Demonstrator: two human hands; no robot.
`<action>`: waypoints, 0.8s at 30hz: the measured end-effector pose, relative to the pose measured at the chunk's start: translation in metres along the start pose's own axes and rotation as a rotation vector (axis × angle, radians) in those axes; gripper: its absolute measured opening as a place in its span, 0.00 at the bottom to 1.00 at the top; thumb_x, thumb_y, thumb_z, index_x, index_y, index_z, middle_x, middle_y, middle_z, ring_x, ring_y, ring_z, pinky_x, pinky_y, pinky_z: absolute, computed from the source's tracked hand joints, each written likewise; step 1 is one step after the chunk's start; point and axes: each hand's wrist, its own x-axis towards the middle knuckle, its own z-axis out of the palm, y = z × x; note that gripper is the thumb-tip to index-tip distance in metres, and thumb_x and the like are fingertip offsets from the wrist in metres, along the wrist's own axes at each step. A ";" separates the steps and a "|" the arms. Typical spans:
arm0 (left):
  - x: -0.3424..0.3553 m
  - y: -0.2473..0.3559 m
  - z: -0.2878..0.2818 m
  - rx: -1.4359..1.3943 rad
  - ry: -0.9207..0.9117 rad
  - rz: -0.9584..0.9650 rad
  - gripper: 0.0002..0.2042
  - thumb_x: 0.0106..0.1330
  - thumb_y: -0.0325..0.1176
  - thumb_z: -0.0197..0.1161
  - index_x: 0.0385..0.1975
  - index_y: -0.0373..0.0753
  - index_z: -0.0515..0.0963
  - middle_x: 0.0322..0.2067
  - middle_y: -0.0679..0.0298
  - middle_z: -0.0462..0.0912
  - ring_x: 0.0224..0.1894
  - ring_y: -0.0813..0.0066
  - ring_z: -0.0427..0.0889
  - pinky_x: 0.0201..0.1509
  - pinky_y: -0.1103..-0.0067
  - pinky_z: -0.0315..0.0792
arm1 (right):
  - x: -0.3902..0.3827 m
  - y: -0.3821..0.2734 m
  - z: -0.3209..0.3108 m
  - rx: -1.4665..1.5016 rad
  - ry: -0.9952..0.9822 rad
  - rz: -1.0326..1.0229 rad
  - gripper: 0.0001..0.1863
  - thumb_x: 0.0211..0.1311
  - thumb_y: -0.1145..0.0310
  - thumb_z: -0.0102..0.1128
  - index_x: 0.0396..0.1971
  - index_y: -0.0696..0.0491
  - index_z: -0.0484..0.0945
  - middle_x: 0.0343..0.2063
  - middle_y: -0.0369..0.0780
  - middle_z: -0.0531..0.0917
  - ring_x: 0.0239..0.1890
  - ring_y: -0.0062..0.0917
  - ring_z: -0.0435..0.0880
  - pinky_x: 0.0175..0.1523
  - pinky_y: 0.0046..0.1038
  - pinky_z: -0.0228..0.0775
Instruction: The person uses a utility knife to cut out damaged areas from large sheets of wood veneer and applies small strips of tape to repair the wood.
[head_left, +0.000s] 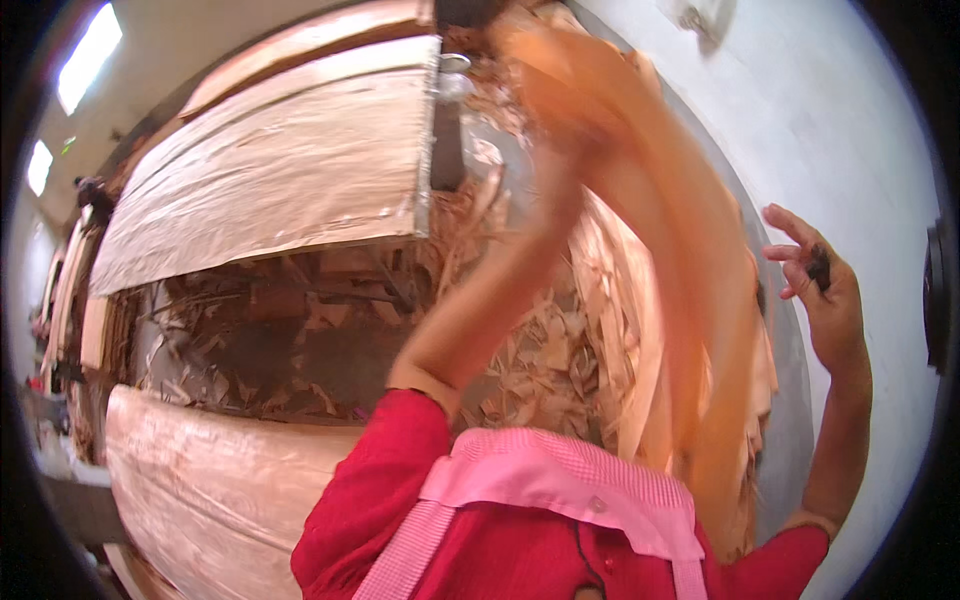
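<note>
A long orange-brown sheet of wood veneer point(650, 190), smeared by motion, curves from the top middle down to my right side. My left hand point(578, 135) reaches forward to the sheet's left edge, touching or overlapping it; blur hides its fingers. To the right of the sheet, my right hand point(822, 285) is raised in front of the pale wall, with fingers apart and partly bent. A small dark thing point(818, 268) shows at that hand, perhaps a wrap on the thumb; I cannot make out what it is. Beneath the moving sheet, more pale veneer strips point(625, 320) lie in a layered pile.
At the left, a wide stack of pale veneer sheets point(280, 160) juts out, with another veneer stack point(220, 470) nearer me. Torn veneer scraps point(545, 350) litter the floor point(330, 350) between them. A white wall point(840, 120) runs close along the right side.
</note>
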 end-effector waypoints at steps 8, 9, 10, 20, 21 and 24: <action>0.177 0.048 -0.197 -0.332 0.233 0.243 0.21 0.52 0.18 0.56 0.48 0.36 0.64 0.43 0.58 0.73 0.45 0.63 0.73 0.51 0.68 0.70 | 0.089 0.074 0.088 0.214 -0.388 0.221 0.18 0.58 0.73 0.47 0.50 0.56 0.68 0.36 0.38 0.79 0.24 0.16 0.77 0.27 0.15 0.67; 0.189 0.040 -0.207 -0.324 0.221 0.244 0.21 0.53 0.18 0.56 0.48 0.36 0.64 0.44 0.58 0.73 0.45 0.63 0.73 0.51 0.68 0.70 | 0.108 0.092 0.102 0.181 -0.374 0.278 0.18 0.58 0.73 0.47 0.50 0.56 0.68 0.36 0.38 0.79 0.23 0.16 0.77 0.26 0.15 0.66; 0.203 0.033 -0.214 -0.318 0.207 0.249 0.21 0.53 0.18 0.56 0.48 0.36 0.64 0.44 0.58 0.72 0.45 0.63 0.73 0.50 0.68 0.70 | 0.131 0.111 0.113 0.167 -0.330 0.281 0.18 0.58 0.73 0.47 0.50 0.56 0.68 0.35 0.37 0.79 0.21 0.15 0.76 0.25 0.15 0.66; 0.452 -0.040 -0.287 -0.036 0.079 0.365 0.15 0.61 0.31 0.50 0.48 0.36 0.66 0.44 0.59 0.73 0.46 0.65 0.73 0.50 0.68 0.68 | 0.353 0.315 0.254 0.514 -0.531 0.533 0.20 0.55 0.74 0.49 0.51 0.53 0.68 0.34 0.36 0.79 0.23 0.12 0.74 0.21 0.16 0.64; 0.474 -0.030 -0.296 -0.162 -0.101 0.206 0.16 0.63 0.35 0.46 0.48 0.36 0.67 0.44 0.58 0.73 0.46 0.65 0.72 0.52 0.68 0.66 | 0.379 0.332 0.270 0.569 -0.433 0.351 0.26 0.53 0.77 0.47 0.55 0.53 0.61 0.32 0.36 0.79 0.27 0.13 0.74 0.23 0.15 0.64; 0.527 -0.022 -0.325 -0.169 -0.298 0.115 0.20 0.67 0.44 0.37 0.48 0.36 0.67 0.46 0.57 0.72 0.48 0.64 0.70 0.55 0.68 0.62 | 0.499 0.377 0.317 0.495 -0.376 0.293 0.31 0.49 0.80 0.47 0.58 0.52 0.57 0.31 0.37 0.79 0.28 0.15 0.74 0.27 0.16 0.66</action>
